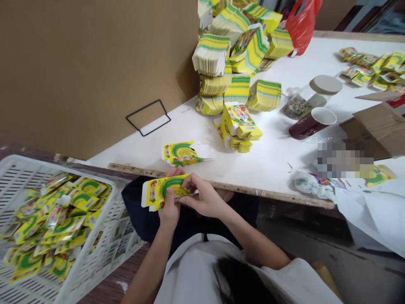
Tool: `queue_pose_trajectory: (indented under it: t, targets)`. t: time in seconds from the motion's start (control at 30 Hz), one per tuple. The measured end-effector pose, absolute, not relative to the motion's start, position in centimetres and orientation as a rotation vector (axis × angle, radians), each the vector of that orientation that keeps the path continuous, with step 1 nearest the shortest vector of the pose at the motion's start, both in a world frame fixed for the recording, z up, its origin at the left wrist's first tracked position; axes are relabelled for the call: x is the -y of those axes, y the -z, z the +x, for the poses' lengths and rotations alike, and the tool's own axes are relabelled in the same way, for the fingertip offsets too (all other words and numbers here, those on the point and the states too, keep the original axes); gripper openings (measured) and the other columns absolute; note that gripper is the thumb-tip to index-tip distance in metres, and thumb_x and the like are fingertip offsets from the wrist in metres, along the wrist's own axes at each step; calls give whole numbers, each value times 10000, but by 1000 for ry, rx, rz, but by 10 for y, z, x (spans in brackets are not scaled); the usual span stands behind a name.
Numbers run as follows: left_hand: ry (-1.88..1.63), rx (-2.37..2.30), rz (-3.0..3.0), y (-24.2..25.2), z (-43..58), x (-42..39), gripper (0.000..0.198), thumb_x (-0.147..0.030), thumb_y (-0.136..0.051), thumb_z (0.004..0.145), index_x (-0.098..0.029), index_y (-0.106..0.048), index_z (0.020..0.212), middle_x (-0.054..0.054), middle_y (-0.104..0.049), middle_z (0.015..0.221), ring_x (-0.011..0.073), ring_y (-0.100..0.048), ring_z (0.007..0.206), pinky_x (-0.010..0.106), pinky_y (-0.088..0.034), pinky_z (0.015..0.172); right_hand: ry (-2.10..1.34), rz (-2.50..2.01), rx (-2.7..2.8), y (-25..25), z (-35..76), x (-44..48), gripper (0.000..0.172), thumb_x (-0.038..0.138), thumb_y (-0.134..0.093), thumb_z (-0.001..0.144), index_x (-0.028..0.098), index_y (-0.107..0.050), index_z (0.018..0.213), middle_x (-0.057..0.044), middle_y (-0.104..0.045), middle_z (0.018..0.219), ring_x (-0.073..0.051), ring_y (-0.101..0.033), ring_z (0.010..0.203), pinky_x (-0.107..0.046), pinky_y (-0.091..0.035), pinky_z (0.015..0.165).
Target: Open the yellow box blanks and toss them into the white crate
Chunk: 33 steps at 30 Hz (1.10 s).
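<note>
A flat yellow and green printed carton (161,190) is in my hands, just off the table's front edge. My left hand (170,209) grips it from below, thumb on its printed face. At its right end, my right hand (204,196) pinches the carton between thumb and fingers. On the table just beyond lies another yellow carton (182,153) with white flaps showing. A short pile of the same cartons (240,122) sits farther back, to the right of it.
Left of me stands a white plastic basket (109,198) full of yellow cartons. Carton stacks (211,55) rise beside a large cardboard box (95,76). A dark red mug (305,126), a clear jar (305,103), a black wire frame (148,118) and a red bag (302,27) are on the table.
</note>
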<state>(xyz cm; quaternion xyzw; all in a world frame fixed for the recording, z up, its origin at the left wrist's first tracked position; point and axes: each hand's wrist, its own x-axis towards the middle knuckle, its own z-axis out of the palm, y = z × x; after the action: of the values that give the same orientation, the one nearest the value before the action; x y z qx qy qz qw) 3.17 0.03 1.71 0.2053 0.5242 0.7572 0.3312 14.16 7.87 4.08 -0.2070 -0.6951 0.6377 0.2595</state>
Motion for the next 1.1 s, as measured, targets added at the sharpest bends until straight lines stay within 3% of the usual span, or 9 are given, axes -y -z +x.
queue_pose_trajectory:
  t: [0.2,0.33,0.5,0.6,0.77,0.87,0.97,1.03,1.1]
  targets:
    - [-2195,-1289,373,-40,36,-18,590,-825,-597,743,-239,-559,809,-5,-473,725,150,-519,654,297,-543,683,-1864,-541,1840,-34,135,-62,491,394,-837,750,203,-525,1077,-15,-600,975,-162,-569,849,-279,-477,754]
    - [-2165,-1419,428,-38,35,-20,692,-922,-584,653,-243,-570,783,10,-525,717,176,-526,652,310,-515,598,-1783,-675,1775,-34,139,-67,460,433,-822,774,190,-594,1092,17,-612,867,-138,-528,732,-257,-441,681]
    - [-2174,-1611,455,-23,32,-8,392,-566,-821,736,-215,-654,790,-13,-648,761,138,-587,701,254,-514,678,-1639,-661,1755,-41,147,-81,232,407,-685,903,176,-667,901,-1,-655,780,-138,-549,686,-254,-443,655]
    - [-2130,-1664,466,-25,19,0,364,-535,-843,734,-212,-703,825,-10,-689,800,133,-629,731,253,-534,739,-1477,-642,1857,-45,154,-89,182,327,-639,949,186,-680,842,-2,-656,738,-143,-568,670,-256,-456,645]
    - [-1841,-1455,773,-55,-29,19,1020,-893,-745,487,-241,-671,1268,142,-724,1150,326,-702,1046,469,-565,951,-832,-455,2275,-54,171,-104,215,244,-539,1021,240,-753,1035,-60,-736,921,-211,-610,904,-351,-486,831]
    - [-1382,-1633,1122,-66,-36,27,1228,-628,-960,395,-246,-505,1469,160,-629,1365,363,-601,1267,473,-479,1090,-631,-294,2436,-59,174,-100,211,251,-542,1020,282,-742,1080,-45,-740,970,-222,-595,982,-398,-464,965]
    - [-1041,-1828,1293,-59,-19,27,1034,-362,-929,592,-274,-434,1495,124,-644,1334,334,-647,1190,458,-536,996,-677,-327,2384,-59,171,-88,286,233,-574,996,352,-671,1237,-42,-703,1172,-235,-575,1166,-470,-334,1183]
    - [-1030,-1925,1358,-50,-5,24,825,-334,-840,702,-269,-466,1434,105,-666,1276,297,-684,1102,408,-570,906,-785,-565,2169,-56,169,-81,522,339,-651,949,323,-506,1451,-107,-567,1420,-301,-457,1375,-544,-265,1231]
    - [-1064,-1980,1443,-42,6,21,813,-326,-813,732,-268,-425,1445,103,-651,1290,271,-689,1083,366,-578,870,-1022,-772,1903,-50,167,-76,790,467,-668,917,237,-303,1579,-170,-390,1575,-343,-343,1480,-564,-300,1218]
